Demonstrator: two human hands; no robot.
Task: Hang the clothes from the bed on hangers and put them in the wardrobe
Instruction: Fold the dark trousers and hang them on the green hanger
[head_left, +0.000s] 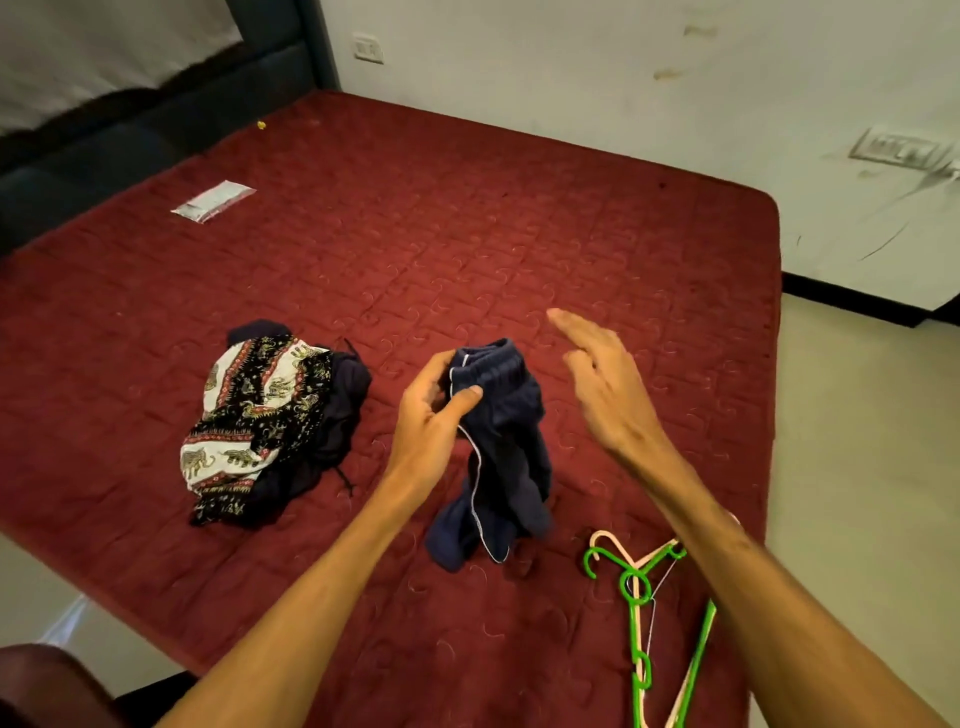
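Head view: left grip (431, 410) holds navy shorts (511, 452) up over the red bed (467, 223).
Its thumb and fingers pinch the waistband, and the legs trail onto the bed. The right grip (602, 384) hovers spread just right of them, holding nothing. Elephant-print clothes (249, 426) lie left, green hangers (641, 597) near right.

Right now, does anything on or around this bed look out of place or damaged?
A white packet lies stray on the bare mattress near the headboard. The wall beside the switch plate carries dark scuffs and streaks. The hangers lie tangled. The left hand gripping navy shorts looks normal.
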